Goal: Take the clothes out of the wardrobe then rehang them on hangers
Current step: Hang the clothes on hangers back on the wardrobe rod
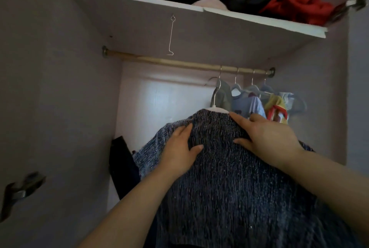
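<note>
A dark blue speckled knit sweater [219, 177] sits on a white hanger [216, 108] whose metal hook rises below the wooden rail [179, 63], not on it. My left hand [181, 147] grips the sweater's left shoulder, thumb spread across the knit. My right hand [267, 137] grips the right shoulder by the collar, fingers over the fabric. Both hands hold the garment up inside the wardrobe.
Several small garments on hangers [259, 99] crowd the rail's right end. A thin wire hook [171, 35] dangles under the shelf [259, 17], which is piled with dark and red clothes [297, 7]. A dark garment [123, 165] hangs low on the left. A door hinge [20, 191] shows at left.
</note>
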`<state>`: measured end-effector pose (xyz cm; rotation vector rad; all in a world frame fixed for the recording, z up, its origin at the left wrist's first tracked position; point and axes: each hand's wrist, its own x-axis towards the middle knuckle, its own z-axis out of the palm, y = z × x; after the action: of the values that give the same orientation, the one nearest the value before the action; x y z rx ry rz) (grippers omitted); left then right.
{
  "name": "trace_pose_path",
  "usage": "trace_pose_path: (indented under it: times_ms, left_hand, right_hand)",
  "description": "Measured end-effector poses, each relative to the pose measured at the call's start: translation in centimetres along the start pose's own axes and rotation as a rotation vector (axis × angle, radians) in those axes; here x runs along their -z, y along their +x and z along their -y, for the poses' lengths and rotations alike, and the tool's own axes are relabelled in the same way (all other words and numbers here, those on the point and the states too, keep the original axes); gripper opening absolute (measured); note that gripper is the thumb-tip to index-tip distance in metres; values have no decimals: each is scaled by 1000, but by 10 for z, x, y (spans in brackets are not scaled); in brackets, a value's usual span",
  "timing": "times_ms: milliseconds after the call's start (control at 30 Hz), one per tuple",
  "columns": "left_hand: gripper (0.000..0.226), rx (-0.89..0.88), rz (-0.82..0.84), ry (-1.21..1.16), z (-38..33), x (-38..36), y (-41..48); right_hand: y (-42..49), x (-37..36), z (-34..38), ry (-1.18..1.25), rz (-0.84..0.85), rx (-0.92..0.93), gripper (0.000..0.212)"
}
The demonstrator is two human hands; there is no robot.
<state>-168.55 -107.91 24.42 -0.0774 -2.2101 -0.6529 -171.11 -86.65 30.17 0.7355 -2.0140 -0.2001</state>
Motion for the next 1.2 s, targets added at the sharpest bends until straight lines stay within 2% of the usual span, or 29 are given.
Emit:
trace_pose_path:
  times_ms: [267,400,633,733,967,1200]
  left_hand:
    - [69,-77,-4,-44,67,-36,134]
    - [57,-137,-55,-126,84,-48,193]
    - [50,-213,-105,-145,108,-62,245]
    - [49,-198,-114,-138,125,-70,253]
    - [43,-150,-55,-141,164,-99,244]
    - [48,-147,-16,-80,155,-106,207]
  right_hand:
    - [139,-51,4,-209,-39,-48,62]
    - [200,-66,-2,-261,-53,-130,51]
    - [280,-104,-24,-402,-16,-296,44]
    - [287,-125,-20,-334,70,-294,36]
    - [257,-162,-6,-154,141,-291,70]
    - [200,-167,8,-2,175,-280,73]
